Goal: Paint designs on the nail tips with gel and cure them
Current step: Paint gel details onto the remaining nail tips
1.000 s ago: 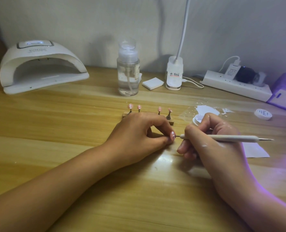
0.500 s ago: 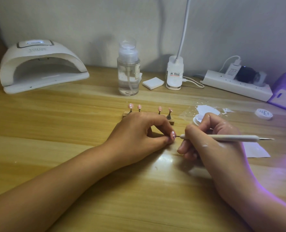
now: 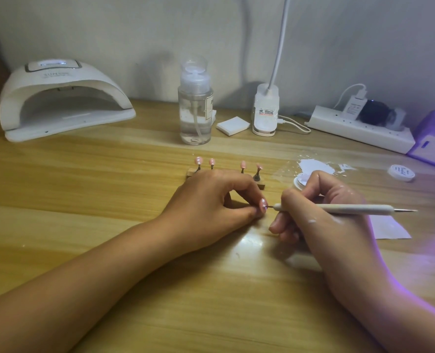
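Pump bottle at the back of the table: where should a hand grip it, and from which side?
Probably the pump bottle by its clear round body, from its left: it stands upright, a white pad sits close on its right and the nail tips stand in front.

A: Where does the view look from?
B: From the person's head, facing forward and down over the wooden table [image 3: 83, 225], close above the left hand [image 3: 211, 200] and right hand [image 3: 326, 225].
A: How far does it reach?
B: It's wide-angle. It reaches the wall [image 3: 134, 34] at the back, with the curing lamp [image 3: 63, 80] far left and the power strip [image 3: 359, 131] far right. It is a single view.
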`<move>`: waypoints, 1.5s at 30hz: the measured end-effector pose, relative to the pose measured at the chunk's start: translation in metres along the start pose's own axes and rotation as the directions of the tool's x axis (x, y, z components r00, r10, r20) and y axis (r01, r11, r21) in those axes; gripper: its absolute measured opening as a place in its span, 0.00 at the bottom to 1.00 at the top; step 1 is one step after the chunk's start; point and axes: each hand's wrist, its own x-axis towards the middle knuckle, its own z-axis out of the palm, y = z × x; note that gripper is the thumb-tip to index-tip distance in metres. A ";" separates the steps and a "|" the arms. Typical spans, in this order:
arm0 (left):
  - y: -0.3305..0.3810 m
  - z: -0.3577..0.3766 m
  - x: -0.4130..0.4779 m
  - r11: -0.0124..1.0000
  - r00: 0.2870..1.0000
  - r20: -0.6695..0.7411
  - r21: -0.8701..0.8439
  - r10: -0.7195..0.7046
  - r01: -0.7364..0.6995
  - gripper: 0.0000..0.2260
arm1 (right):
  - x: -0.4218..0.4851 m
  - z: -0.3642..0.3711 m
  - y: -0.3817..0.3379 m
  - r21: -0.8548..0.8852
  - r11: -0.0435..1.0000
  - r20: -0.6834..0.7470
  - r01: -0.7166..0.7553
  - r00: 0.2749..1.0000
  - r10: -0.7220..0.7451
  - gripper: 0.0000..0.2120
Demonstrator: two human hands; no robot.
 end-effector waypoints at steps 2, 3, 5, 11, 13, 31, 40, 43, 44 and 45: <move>0.000 0.000 0.000 1.000 1.000 0.001 0.003 -0.003 0.003 0.09 | 0.000 0.000 0.000 0.010 1.000 -0.002 0.006 1.000 -0.006 0.15; 0.000 0.000 0.000 1.000 1.000 0.002 0.002 -0.004 0.004 0.08 | 0.000 -0.001 0.001 0.017 1.000 -0.012 0.010 1.000 -0.010 0.16; -0.001 0.000 0.000 1.000 1.000 0.004 -0.010 -0.005 0.005 0.07 | 0.000 -0.001 0.002 0.025 1.000 -0.033 0.009 0.999 -0.008 0.15; -0.001 0.000 0.000 0.999 1.000 0.012 -0.035 -0.021 0.021 0.08 | 0.001 -0.001 0.006 -0.070 0.997 -0.046 -0.021 0.999 0.018 0.06; 0.000 0.000 0.000 0.999 1.000 0.015 -0.035 -0.017 0.018 0.09 | 0.002 -0.001 0.007 -0.085 0.996 -0.051 -0.017 0.999 0.013 0.06; 0.002 -0.002 0.001 1.000 1.000 0.011 -0.016 -0.008 0.008 0.11 | 0.004 -0.002 0.011 -0.106 0.994 -0.016 0.007 1.000 -0.008 0.06; 0.003 -0.002 0.001 1.000 1.000 0.014 -0.005 -0.009 0.009 0.09 | 0.003 -0.001 0.010 -0.094 0.996 -0.022 0.009 1.000 -0.011 0.05; 0.002 -0.002 0.001 1.000 1.000 0.014 -0.006 -0.016 0.016 0.09 | 0.003 -0.001 0.009 -0.079 0.997 -0.018 0.006 1.000 -0.008 0.05; 0.002 -0.002 0.001 1.000 1.000 0.013 -0.005 -0.017 0.017 0.09 | 0.003 0.000 0.009 -0.068 0.998 -0.014 0.008 1.000 -0.009 0.06; 0.002 -0.002 0.001 1.000 1.000 0.012 -0.004 -0.018 0.018 0.08 | 0.003 0.000 0.009 -0.061 0.998 -0.011 0.009 1.000 -0.010 0.06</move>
